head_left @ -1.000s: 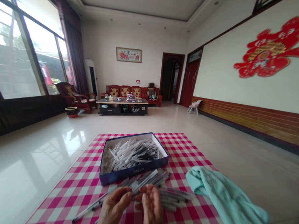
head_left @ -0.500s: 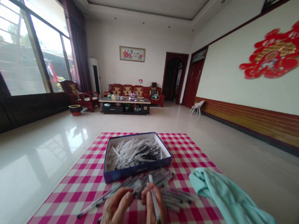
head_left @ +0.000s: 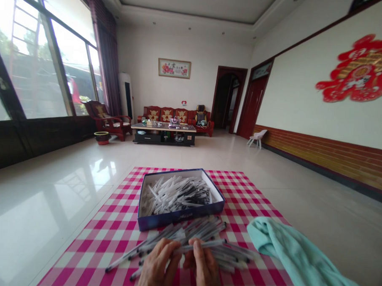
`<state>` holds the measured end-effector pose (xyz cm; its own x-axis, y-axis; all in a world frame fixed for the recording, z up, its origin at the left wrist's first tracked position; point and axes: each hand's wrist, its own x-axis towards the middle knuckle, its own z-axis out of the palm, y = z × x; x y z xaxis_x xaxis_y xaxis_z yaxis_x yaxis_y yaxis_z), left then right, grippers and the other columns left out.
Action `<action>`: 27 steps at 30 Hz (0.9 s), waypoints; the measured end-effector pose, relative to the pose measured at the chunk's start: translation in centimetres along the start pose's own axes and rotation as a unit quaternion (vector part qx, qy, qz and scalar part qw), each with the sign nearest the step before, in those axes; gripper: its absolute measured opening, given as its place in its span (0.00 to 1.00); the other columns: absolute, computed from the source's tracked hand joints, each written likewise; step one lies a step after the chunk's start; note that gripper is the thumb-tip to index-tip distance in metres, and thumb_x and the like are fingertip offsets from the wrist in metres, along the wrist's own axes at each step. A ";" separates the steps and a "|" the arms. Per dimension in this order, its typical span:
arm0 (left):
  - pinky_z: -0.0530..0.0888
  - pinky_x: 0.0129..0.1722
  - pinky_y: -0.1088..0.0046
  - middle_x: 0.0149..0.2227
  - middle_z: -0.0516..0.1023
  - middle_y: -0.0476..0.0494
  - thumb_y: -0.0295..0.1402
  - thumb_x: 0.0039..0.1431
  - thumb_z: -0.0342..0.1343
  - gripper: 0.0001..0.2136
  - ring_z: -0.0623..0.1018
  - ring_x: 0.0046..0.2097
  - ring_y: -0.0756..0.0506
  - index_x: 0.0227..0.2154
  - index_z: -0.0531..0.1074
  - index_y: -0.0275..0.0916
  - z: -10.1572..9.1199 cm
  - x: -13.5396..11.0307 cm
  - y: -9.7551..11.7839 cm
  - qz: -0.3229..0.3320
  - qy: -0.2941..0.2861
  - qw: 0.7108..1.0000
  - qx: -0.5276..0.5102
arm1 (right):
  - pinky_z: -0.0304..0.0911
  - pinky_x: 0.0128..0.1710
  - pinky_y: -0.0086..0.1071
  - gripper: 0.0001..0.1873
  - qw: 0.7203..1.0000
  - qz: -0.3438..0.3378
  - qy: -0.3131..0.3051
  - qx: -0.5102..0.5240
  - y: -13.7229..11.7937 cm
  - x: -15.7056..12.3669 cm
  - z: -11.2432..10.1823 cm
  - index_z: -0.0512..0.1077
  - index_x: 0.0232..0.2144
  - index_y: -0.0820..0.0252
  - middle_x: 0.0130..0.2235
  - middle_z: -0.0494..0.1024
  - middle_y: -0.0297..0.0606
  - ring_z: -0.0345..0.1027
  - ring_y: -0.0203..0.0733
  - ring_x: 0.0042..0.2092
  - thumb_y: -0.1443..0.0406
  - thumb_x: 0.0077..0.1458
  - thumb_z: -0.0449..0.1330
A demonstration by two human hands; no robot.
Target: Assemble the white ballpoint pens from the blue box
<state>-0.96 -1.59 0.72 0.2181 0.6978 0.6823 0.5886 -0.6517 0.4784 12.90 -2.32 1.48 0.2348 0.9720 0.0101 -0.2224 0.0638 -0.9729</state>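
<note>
My left hand (head_left: 159,264) is closed, its thumb and fingers pinched at the left end of a clear pen (head_left: 213,243). My right hand (head_left: 203,268) grips the same pen near its middle, and the pen's dark-tipped end points right. It lies nearly level between the two hands, above a loose pile of pens (head_left: 203,228) with dark ends. Just behind the pile stands a shallow blue box (head_left: 181,214) with a white inside, filled with white and dark pen parts (head_left: 176,195). My fingers hide the left tip of the pen.
A pink-and-white checked cloth (head_left: 98,240) covers the table. At its right side lies a crumpled mint-green cloth (head_left: 294,253). Across the tiled floor are a low coffee table (head_left: 164,135), a red wooden sofa (head_left: 176,115) and a small chair (head_left: 257,137).
The pen has turned from pointing towards me to lying crosswise. My left hand has come over and closed on its left end. The whole view has shifted slightly.
</note>
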 end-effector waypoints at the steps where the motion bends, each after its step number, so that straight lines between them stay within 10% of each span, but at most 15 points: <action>1: 0.75 0.34 0.78 0.34 0.75 0.46 0.28 0.61 0.49 0.08 0.77 0.35 0.49 0.42 0.69 0.40 0.0 0.0 0.1 0.004 -0.003 1.000 -0.002 | 0.64 0.28 0.31 0.24 1.000 0.006 -0.009 0.006 0.0 0.1 0.0 0.74 0.31 0.59 0.19 0.72 0.31 0.66 0.40 0.24 0.44 0.48 0.58; 10: 0.74 0.34 0.78 0.34 0.74 0.46 0.30 0.62 0.49 0.08 0.77 0.34 0.49 0.42 0.68 0.42 0.1 -0.2 0.0 0.020 -0.028 0.999 0.023 | 0.65 0.27 0.32 0.22 0.999 0.027 -0.028 0.032 -0.3 0.1 0.0 0.75 0.27 0.60 0.21 0.76 0.35 0.69 0.41 0.24 0.46 0.47 0.60; 19: 0.66 0.22 0.79 0.22 0.68 0.52 0.32 0.62 0.48 0.07 0.69 0.21 0.52 0.29 0.68 0.40 0.2 -0.3 0.0 -0.051 0.056 0.997 0.003 | 0.69 0.31 0.32 0.35 0.991 -0.071 0.068 0.087 2.7 0.8 0.3 0.58 0.57 0.54 0.45 0.75 0.42 0.72 0.43 0.36 0.52 0.49 0.62; 27: 0.64 0.22 0.79 0.21 0.66 0.51 0.31 0.61 0.47 0.08 0.67 0.21 0.52 0.28 0.68 0.41 1.5 -0.8 -0.7 -0.016 0.062 0.998 0.010 | 0.69 0.41 0.38 0.27 0.990 -0.118 0.070 0.029 3.5 0.6 0.8 0.67 0.50 0.54 0.49 0.75 0.46 0.69 0.51 0.49 0.49 0.50 0.59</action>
<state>-0.36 -1.28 -0.99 0.1017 0.6754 0.7304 0.6088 -0.6229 0.4913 11.52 -1.32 -1.76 0.4155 0.8874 0.1996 -0.1991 0.3028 -0.9320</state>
